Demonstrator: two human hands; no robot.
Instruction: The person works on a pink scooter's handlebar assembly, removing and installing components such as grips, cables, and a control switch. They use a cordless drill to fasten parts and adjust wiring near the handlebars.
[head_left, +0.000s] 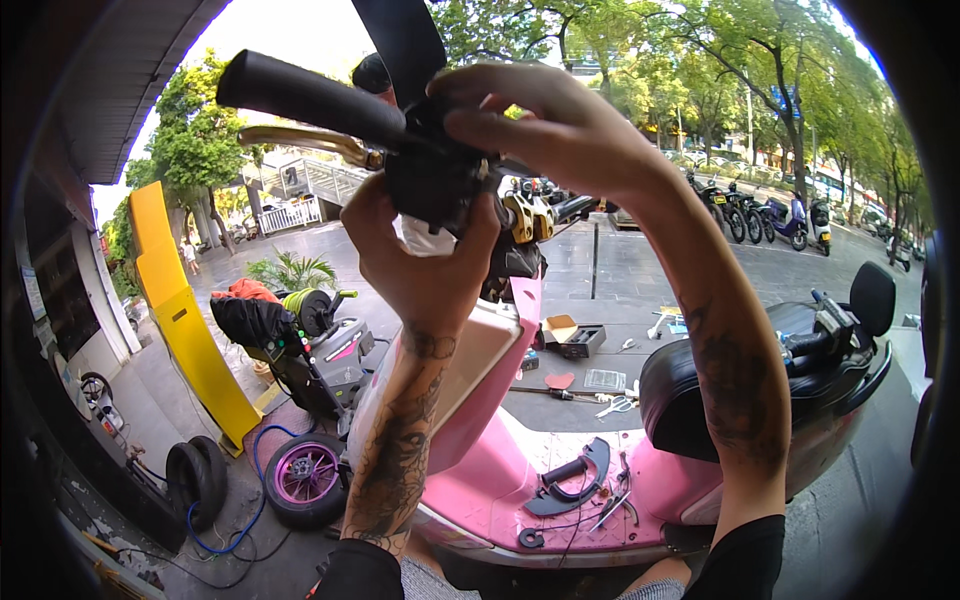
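Observation:
A black handlebar grip (311, 97) points to the upper left, with a gold-coloured brake lever (304, 140) beneath it. At the grip's inner end is a black switch housing (431, 184). My left hand (424, 281) cups this housing from below, thumb and fingers on either side. Over its top, my right hand (540, 124) has bent fingers at the inner side; whether they pinch anything is hidden. A broad, flat black part (405, 45) rises above the housing. Gold clamps (529, 217) sit on the bar behind, above the pink scooter's front panel (480, 360).
Loose black parts and cables (574, 480) lie on the pink footboard (469, 480). Behind it are scissors (619, 406) and an open box (574, 337). The black seat (675, 397) carries a tool (829, 322). At left stand a purple-rimmed wheel (306, 471), a hose-reel machine (322, 352) and a yellow panel (195, 352).

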